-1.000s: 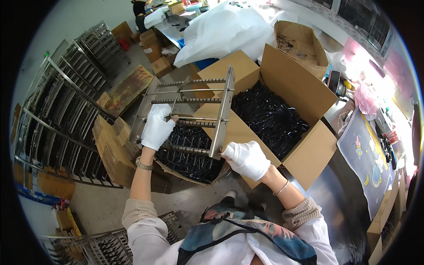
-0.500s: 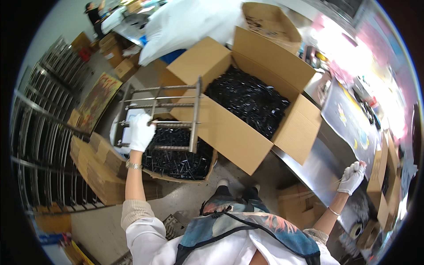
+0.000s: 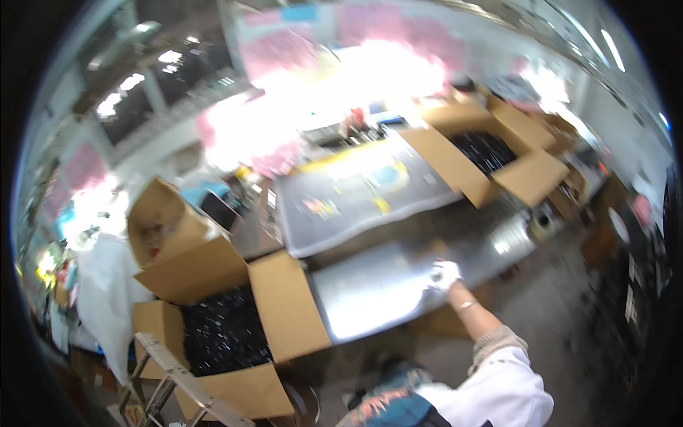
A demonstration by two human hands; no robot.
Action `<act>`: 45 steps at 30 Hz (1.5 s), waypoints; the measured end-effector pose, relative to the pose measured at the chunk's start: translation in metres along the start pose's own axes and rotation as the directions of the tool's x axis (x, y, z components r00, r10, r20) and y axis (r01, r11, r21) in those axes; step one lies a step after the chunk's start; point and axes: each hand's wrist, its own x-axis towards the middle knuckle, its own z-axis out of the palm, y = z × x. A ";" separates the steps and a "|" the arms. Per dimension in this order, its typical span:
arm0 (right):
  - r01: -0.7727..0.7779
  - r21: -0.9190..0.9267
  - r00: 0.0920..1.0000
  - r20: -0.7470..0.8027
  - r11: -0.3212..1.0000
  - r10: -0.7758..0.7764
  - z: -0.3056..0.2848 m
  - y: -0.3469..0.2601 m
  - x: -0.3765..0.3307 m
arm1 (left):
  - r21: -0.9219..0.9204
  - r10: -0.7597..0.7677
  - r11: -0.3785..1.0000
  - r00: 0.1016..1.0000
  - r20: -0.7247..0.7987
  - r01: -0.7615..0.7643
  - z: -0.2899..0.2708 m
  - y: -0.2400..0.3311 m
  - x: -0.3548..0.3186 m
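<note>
My right hand, in a white glove with a thin bracelet at the wrist, is over the bare metal top of a long workbench. Motion smears its fingers, so I cannot make out whether they hold anything. My left hand is out of the picture. At the lower left stands part of a metal rack frame with crossbars, in front of an open cardboard box. Small glossy black pieces fill that box.
A grey printed mat lies on the bench. Beyond it, at the right, another open carton holds black pieces. A tilted cardboard box sits at the left, near white sheeting. Bright windows glare behind the bench.
The view has swung right toward the bench. My left hand, which gripped the metal rack over a box of black pieces, has left the picture. My right hand now appears over the bench top.
</note>
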 end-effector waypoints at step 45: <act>0.769 0.024 -0.563 -0.450 0.639 0.693 -0.080 0.410 -0.393 | 0.368 -0.749 -0.527 -0.215 -0.626 0.766 -0.507 0.426 -0.371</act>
